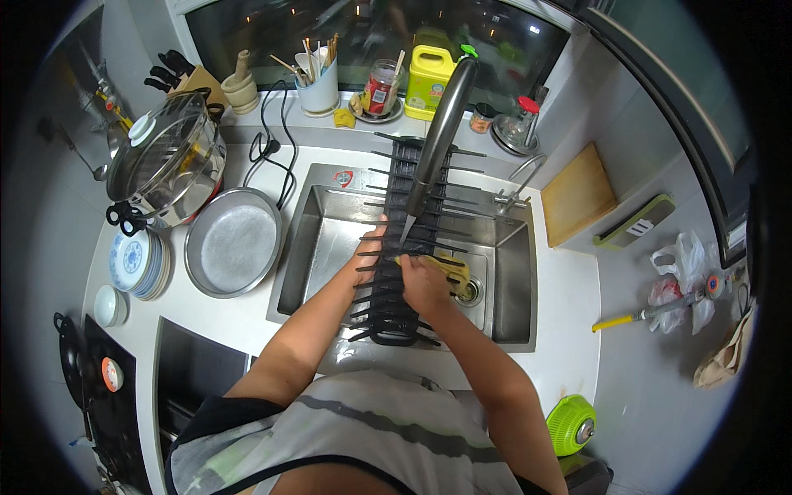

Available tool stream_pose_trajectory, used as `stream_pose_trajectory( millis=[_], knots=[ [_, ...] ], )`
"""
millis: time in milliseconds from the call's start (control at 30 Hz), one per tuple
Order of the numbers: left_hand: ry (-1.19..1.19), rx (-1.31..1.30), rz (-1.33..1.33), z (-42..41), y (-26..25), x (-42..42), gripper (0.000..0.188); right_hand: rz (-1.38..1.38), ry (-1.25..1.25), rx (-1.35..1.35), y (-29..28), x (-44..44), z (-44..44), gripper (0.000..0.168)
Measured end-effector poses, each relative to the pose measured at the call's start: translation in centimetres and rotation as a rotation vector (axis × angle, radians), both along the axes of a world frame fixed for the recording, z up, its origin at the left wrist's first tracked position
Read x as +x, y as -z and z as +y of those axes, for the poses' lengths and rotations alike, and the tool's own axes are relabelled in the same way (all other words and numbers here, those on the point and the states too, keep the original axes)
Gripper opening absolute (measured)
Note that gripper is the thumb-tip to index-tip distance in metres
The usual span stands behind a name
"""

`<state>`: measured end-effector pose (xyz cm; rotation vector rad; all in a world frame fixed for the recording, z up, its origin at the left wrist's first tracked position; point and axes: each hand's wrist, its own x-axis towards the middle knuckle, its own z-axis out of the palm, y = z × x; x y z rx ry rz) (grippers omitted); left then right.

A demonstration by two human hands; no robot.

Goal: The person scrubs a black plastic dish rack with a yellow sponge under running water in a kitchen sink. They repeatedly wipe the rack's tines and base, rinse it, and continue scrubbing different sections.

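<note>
A long black rack with thin prongs along both sides spans the stainless steel sink from back to front. My left hand grips the rack's left side, with the thumb up along its edge and the other fingers mostly hidden. In my right hand is a yellow cloth, pressed against the rack's right side near its middle. The dark faucet arches over the rack, and its tip points down just beyond my right hand. The drain shows beneath the cloth.
Left of the sink stand a round metal pan, a large lidded pot, stacked plates and a black power cord. Along the windowsill are a utensil holder and a yellow jug. A wooden cutting board leans at right.
</note>
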<state>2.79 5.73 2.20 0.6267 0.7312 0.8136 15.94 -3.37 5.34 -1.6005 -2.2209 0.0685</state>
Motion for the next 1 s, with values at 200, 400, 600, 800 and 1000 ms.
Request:
stream_pose_trajectory(
  millis=[200,400,600,800,1000],
  knots=[
    [0.036,0.047,-0.147,0.6,2.3,0.2,0.05,0.038,0.018,0.011,0.8,-1.1,-0.1,0.033],
    [0.035,0.076,-0.104,1.0,3.3,-0.2,0.059,0.084,-0.035,-0.025,-0.7,-0.5,-0.3,0.031],
    [0.083,-0.054,-0.089,1.3,3.1,0.4,0.059,0.08,-0.045,0.059,1.7,-0.7,0.1,0.037],
    [0.081,0.073,-0.043,1.7,4.5,-0.3,0.059,0.172,-0.041,-0.138,-0.4,-1.4,0.1,0.036],
    [0.057,-0.028,-0.073,0.3,0.2,0.5,0.039,-0.029,0.082,-0.088,0.6,-0.8,-0.8,0.037]
  ],
)
